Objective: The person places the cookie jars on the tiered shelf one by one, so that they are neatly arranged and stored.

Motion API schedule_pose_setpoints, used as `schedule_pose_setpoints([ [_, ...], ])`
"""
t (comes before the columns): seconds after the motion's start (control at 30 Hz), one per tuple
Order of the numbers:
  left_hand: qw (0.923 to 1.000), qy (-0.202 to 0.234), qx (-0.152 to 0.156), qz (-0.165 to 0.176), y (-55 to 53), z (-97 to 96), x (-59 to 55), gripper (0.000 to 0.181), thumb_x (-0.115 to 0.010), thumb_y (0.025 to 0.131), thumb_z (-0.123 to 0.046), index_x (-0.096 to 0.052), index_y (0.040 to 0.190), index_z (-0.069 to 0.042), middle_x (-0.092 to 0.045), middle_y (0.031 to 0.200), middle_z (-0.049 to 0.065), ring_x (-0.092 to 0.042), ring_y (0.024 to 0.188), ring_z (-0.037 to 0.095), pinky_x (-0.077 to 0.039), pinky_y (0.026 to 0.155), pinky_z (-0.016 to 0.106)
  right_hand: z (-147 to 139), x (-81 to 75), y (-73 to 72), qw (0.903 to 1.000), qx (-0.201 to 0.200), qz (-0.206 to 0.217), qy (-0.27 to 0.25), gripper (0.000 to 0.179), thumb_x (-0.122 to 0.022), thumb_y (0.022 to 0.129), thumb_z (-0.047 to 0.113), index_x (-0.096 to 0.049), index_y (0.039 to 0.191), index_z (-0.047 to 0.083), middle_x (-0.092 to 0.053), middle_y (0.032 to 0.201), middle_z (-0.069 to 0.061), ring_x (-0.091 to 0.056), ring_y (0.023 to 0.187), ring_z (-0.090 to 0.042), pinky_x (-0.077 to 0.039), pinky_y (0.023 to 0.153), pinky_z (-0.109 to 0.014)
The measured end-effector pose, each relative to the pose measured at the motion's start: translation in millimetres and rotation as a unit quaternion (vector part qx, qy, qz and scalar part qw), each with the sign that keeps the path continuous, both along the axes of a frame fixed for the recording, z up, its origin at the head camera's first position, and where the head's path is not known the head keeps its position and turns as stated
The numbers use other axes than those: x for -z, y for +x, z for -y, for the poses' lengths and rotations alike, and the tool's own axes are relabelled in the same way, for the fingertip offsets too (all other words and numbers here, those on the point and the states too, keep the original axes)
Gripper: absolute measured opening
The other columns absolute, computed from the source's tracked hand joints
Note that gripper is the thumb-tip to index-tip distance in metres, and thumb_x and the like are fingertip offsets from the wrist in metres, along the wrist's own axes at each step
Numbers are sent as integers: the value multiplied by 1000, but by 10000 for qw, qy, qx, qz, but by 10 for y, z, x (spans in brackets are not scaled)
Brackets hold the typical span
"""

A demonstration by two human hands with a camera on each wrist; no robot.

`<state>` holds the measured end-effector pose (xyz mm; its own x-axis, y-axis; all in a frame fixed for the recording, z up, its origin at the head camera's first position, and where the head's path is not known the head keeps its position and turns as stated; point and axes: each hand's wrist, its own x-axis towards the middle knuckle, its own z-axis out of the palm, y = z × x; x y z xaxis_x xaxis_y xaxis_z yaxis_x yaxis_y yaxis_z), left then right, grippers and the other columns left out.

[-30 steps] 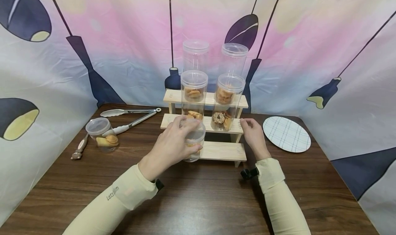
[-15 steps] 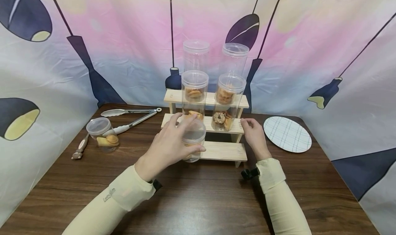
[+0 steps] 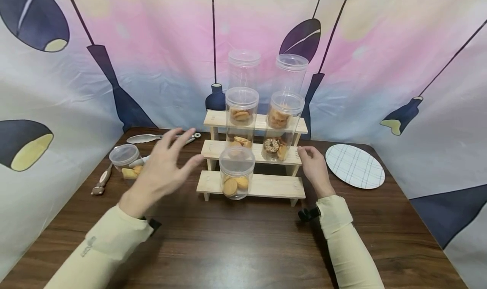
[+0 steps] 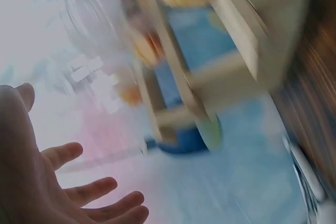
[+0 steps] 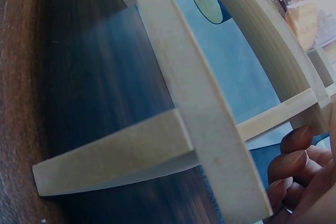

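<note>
A three-tier wooden rack (image 3: 277, 186) stands on the table. On the left part of its bottom step sits a clear lidded jar (image 3: 237, 166) holding round cookies. My left hand (image 3: 161, 166) is away to the left of that jar, fingers spread and nothing held. The left wrist view is blurred and shows the same hand (image 4: 31, 166) with its fingers apart. At the right end of the middle step, my right hand (image 3: 315, 168) grips the rack's edge. Curled fingers (image 5: 295, 163) show beside the wood in the right wrist view, the thumb mostly hidden.
Tall jars of cookies (image 3: 283, 124) stand on the two upper steps. Left on the table are a shorter cookie jar (image 3: 123, 155), partly behind my left hand, tongs (image 3: 142, 138) and a brown-handled utensil (image 3: 100, 183). A checked plate (image 3: 355, 166) lies at right.
My left hand has let go of the jar on the bottom step and moved left, away from it. The jar stays on the step. My right hand stays at the rack's edge.
</note>
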<state>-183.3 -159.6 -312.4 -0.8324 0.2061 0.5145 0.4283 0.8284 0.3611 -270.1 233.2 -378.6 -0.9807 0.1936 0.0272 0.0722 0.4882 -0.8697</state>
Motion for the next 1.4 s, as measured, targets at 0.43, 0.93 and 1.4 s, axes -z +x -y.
schedule_pose_setpoints([
  [0.43, 9915, -379, -1210, 275, -52, 917, 128, 86, -78, 82, -42, -38, 154, -18, -31, 147, 32, -34, 124, 62, -32, 95, 73, -2, -27, -7, 10000, -34, -75, 2, 64, -42, 99, 62, -56, 138, 13, -60, 126, -16, -58, 105, -33, -47, 87, -47],
  [0.93, 9837, -245, -1550, 883, -118, 1309, 347, 90, -80, 82, -34, -34, 156, -13, -25, 144, 40, -31, 120, 66, -30, 92, 74, 9, 0, -20, 10000, -6, -44, 28, 62, -44, 99, 61, -57, 137, 13, -60, 125, -16, -60, 105, -33, -48, 88, -46],
  [1.4, 9861, -258, -1374, 902, -164, 1346, 438, 85, -81, 82, -22, -37, 154, -8, -27, 142, 43, -38, 113, 67, -33, 91, 74, 10, 25, -12, 10000, 20, -3, -4, 63, -43, 99, 62, -56, 138, 14, -59, 128, -15, -58, 108, -33, -47, 90, -47],
])
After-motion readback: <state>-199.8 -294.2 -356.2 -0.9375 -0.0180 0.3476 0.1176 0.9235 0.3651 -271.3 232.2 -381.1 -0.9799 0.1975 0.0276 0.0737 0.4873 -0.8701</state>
